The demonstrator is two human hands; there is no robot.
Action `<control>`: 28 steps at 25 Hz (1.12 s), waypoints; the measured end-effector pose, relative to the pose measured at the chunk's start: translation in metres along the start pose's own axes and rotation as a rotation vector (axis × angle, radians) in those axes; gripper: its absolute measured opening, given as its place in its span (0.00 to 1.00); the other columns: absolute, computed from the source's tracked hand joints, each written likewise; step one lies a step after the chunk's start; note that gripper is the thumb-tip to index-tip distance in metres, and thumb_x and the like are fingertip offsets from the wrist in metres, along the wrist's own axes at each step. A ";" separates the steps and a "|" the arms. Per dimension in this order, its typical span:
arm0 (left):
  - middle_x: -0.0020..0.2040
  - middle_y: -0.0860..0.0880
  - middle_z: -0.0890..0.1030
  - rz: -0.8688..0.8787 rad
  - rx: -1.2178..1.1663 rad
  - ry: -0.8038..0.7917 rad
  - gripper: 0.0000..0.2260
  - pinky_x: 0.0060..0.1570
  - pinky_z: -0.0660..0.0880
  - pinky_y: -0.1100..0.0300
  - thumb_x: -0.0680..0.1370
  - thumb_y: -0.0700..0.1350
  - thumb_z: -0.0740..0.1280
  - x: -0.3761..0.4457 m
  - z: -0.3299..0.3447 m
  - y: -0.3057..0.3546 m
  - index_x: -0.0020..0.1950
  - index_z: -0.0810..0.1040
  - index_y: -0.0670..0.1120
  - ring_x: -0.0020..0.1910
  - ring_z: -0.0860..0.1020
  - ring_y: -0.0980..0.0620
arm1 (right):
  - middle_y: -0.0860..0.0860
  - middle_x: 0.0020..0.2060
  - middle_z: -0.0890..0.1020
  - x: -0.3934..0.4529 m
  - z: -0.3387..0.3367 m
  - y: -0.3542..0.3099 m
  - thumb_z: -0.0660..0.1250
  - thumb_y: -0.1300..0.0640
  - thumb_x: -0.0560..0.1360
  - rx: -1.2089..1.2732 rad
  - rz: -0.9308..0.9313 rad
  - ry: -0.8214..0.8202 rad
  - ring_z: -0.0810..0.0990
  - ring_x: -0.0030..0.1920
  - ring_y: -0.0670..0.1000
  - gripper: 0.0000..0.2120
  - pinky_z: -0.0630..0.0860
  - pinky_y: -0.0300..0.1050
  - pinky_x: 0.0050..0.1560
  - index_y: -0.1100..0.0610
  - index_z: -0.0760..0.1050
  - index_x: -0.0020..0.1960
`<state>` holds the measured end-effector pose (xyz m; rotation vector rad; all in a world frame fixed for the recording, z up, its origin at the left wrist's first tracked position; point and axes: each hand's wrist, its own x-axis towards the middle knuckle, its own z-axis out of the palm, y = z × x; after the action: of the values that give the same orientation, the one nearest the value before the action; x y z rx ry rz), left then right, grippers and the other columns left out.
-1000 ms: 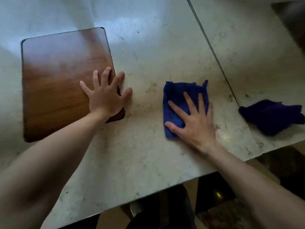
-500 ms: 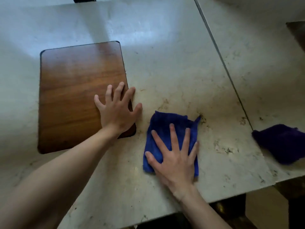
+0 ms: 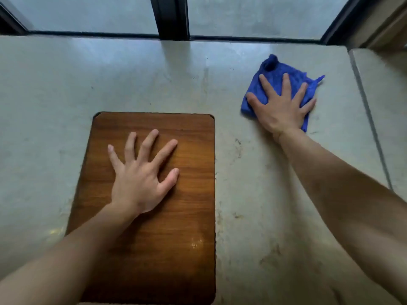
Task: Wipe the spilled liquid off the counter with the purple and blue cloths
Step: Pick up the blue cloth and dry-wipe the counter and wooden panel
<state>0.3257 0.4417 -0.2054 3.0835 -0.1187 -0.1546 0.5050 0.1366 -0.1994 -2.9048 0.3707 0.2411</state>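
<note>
A pale, speckled stone worktop [image 3: 154, 80] fills the frame, a dark-framed window [image 3: 174, 16] running along its top edge. Set into the worktop at lower centre is a brown rectangular wooden panel [image 3: 176, 216] with rounded corners. Your left hand [image 3: 141, 179] lies flat on that panel, fingers spread wide, gripping nothing. At upper right, your right hand [image 3: 282, 111] presses palm-down, fingers splayed, on a crumpled blue cloth [image 3: 273, 69] lying on the stone. Faint brownish stains [image 3: 237, 146] mark the worktop between the panel and your right forearm.
</note>
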 end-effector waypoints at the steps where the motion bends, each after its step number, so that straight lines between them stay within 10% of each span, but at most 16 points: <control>1: 0.82 0.51 0.50 0.001 -0.004 0.007 0.31 0.68 0.47 0.22 0.77 0.73 0.42 0.000 0.001 0.000 0.79 0.49 0.67 0.80 0.48 0.38 | 0.46 0.81 0.45 0.032 -0.007 -0.014 0.44 0.22 0.69 0.003 0.002 -0.007 0.38 0.78 0.65 0.35 0.36 0.73 0.72 0.28 0.48 0.75; 12: 0.82 0.51 0.50 0.014 -0.020 0.017 0.30 0.69 0.44 0.23 0.77 0.73 0.44 0.003 0.007 -0.004 0.79 0.49 0.68 0.80 0.47 0.38 | 0.45 0.81 0.47 0.055 -0.001 -0.095 0.44 0.26 0.73 -0.087 -0.406 -0.068 0.38 0.78 0.64 0.30 0.36 0.72 0.72 0.27 0.47 0.75; 18: 0.81 0.53 0.49 0.000 -0.042 -0.002 0.31 0.68 0.41 0.22 0.75 0.73 0.44 0.009 0.001 -0.007 0.77 0.47 0.69 0.79 0.44 0.37 | 0.42 0.80 0.52 -0.152 0.036 -0.035 0.47 0.30 0.75 -0.009 -0.432 0.025 0.41 0.79 0.60 0.28 0.38 0.68 0.74 0.27 0.51 0.75; 28: 0.82 0.49 0.52 0.099 -0.079 -0.055 0.34 0.66 0.44 0.20 0.73 0.74 0.41 -0.001 -0.008 -0.013 0.78 0.53 0.65 0.79 0.48 0.35 | 0.43 0.80 0.50 -0.585 0.094 0.044 0.50 0.34 0.77 0.035 0.223 0.026 0.40 0.80 0.59 0.28 0.49 0.72 0.74 0.30 0.49 0.76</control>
<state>0.3265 0.4550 -0.1982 2.9872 -0.2603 -0.2338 -0.0784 0.2501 -0.1891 -2.8335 0.6967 0.2286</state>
